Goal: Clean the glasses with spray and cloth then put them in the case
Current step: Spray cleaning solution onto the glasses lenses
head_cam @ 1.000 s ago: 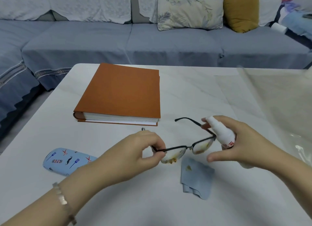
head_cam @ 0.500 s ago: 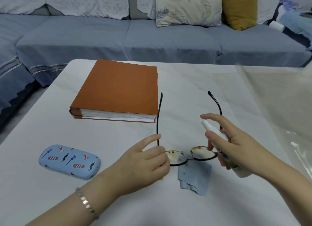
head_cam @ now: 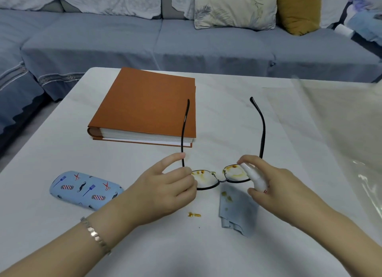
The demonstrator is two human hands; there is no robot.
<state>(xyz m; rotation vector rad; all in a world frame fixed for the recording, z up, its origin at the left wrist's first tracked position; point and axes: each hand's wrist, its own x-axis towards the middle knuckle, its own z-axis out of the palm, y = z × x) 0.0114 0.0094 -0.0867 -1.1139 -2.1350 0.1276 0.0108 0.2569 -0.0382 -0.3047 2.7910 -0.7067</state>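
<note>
Presently, my left hand (head_cam: 165,189) has its grip pinched on the left end of the glasses (head_cam: 222,178), near the hinge, holding them above the worktop (head_cam: 227,256) with both temples unfolded and pointing away from me. My right hand (head_cam: 275,191) is clenched around the spray bottle (head_cam: 255,179), its nozzle just beside the right lens, with one finger over the top. Both lenses carry brown-yellow smears. The cloth (head_cam: 235,213) lies flat on the worktop below the frame and already bears a few stains; small yellow droplets (head_cam: 194,215) sit on the worktop just beside it. The case (head_cam: 85,190) rests closed, well apart to the left, in front of the brown book (head_cam: 148,107).

Risks, as I judge them:
- The nozzle is so close to the lens that a press would likely wet one patch only and could knock the plastic tip against the glass.
- My one-sided pinch leaves the far lens unsupported; pressure there could twist the frame or pivot it out of my grip.
- Runoff may drip on the worktop and the cloth, adding to the spots.
- Wiping with the soiled area of the cloth could smear the residue again; a clean part seems the safer choice.
</note>
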